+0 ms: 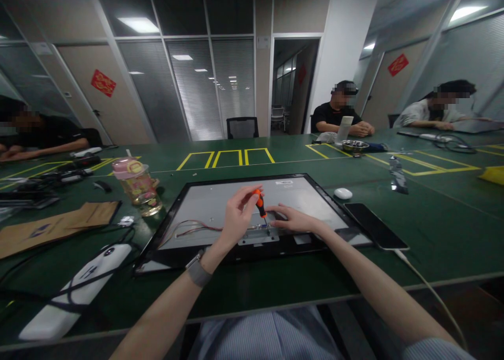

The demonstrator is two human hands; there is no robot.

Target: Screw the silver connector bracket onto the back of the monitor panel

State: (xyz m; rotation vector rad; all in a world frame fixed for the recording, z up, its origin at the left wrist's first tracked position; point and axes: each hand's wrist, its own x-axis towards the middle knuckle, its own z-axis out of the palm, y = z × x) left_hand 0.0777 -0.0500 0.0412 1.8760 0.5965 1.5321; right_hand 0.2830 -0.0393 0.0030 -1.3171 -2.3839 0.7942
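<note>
Flat display panel [291, 194] lies grey side up on the green table [244, 294], right in front of the wearer. L hand [239, 213] is closed round an orange/black screwdriver [260, 203], fingers up nr top of handle; the tool stands nearly upright, slightly tilted, tip down by the metal bracket [258, 240] at the panel's near edge. R hand [294, 218] is low over the panel, fingers loosely bent & reaching to just beside the screwdriver tip; can't tell if they pinch anything. Thin wires [195, 223] run across the panel's L half toward the bracket. Grey-strapped watch [199, 268] on L wrist.

L of panel: tumbler w/ pink lid [137, 187], brown paper bag [51, 228], & nearer the wearer a long white device [84, 289] w/ black cable over it. R of panel: small white case [343, 193] & dark-screened phone [376, 226] w/ white cable [429, 289] plugged in. Beyond panel: yellow tape outlines [228, 158], metal bowl [355, 146] further R, & a co-worker in black top [331, 113] seated behind it.
</note>
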